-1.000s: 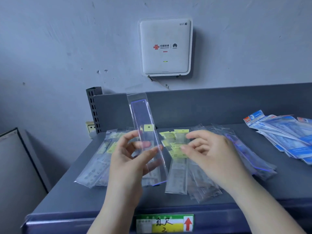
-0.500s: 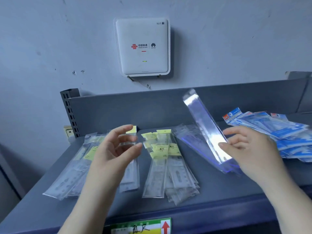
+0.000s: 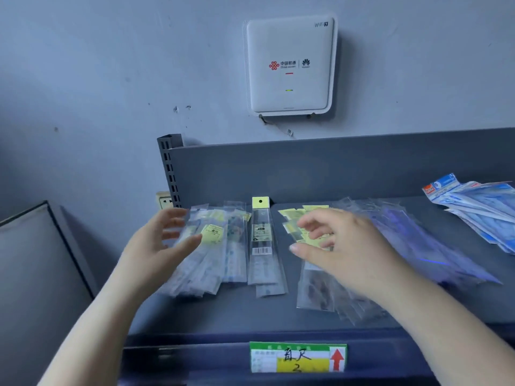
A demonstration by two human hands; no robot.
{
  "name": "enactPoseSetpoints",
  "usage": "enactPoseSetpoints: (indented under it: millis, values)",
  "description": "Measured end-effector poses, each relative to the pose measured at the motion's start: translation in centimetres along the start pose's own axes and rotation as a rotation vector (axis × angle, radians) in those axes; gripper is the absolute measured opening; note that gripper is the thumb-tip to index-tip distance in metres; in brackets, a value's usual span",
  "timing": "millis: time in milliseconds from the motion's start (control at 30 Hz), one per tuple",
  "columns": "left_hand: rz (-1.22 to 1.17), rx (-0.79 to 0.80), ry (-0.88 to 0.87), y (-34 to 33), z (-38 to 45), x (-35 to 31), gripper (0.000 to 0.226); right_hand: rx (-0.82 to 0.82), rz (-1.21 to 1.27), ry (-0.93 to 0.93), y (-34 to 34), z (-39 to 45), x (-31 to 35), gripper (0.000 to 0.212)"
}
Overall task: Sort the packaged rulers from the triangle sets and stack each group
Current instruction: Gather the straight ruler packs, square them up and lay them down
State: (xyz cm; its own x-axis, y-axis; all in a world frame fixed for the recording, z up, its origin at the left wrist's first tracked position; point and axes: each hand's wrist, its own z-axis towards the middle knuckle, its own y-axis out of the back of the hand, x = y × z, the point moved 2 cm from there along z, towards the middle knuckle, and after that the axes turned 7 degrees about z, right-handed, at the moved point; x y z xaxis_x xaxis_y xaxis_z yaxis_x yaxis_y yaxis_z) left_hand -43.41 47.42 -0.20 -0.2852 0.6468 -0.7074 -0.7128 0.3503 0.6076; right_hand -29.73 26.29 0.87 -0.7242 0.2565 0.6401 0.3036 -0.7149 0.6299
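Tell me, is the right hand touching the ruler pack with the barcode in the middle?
Apart. In the head view, bare shelf shows between the right hand and the barcode ruler pack, and the thumb tip stops short of its edge.

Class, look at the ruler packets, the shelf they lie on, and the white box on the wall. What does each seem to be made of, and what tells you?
Ruler packets: clear glossy plastic film, since you see through them and they glint.
Shelf: probably painted metal; matte grey, with a slotted upright.
White box: smooth moulded plastic, likely, with a slight sheen.
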Motion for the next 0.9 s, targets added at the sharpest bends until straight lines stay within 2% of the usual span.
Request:
enactPoseSetpoints:
  millis: [133,233,300,400,567,767,900]
  values:
    - [0.229,0.193,0.142,-0.3,0.3,2.3,0.062,0.293,-0.206,-0.093,-4.2,2.0,2.6,0.050]
    - [0.293,0.279,0.138,-1.1,0.2,2.5,0.070,0.480,-0.433,-0.208,-6.3,3.0,2.7,0.063]
    - [0.306,0.288,0.104,-1.4,0.1,2.3,0.071,0.540,-0.465,-0.232,-7.3,3.3,2.9,0.061]
    - [0.279,0.272,0.039,-1.7,-0.1,1.7,0.063,0.528,-0.369,-0.227,-8.3,3.4,3.7,0.050]
    - [0.125,0.256,0.010,-1.8,0.2,1.0,0.058,0.502,-0.184,-0.211,-9.1,3.7,4.2,0.056]
    - [-0.257,0.242,0.100,-1.7,0.5,0.3,0.061,0.423,0.069,-0.191,-9.1,3.5,3.9,0.061]
    - [-0.561,0.230,0.163,-1.5,0.1,0.3,0.061,0.308,0.295,-0.184,-9.2,3.5,3.6,0.059]
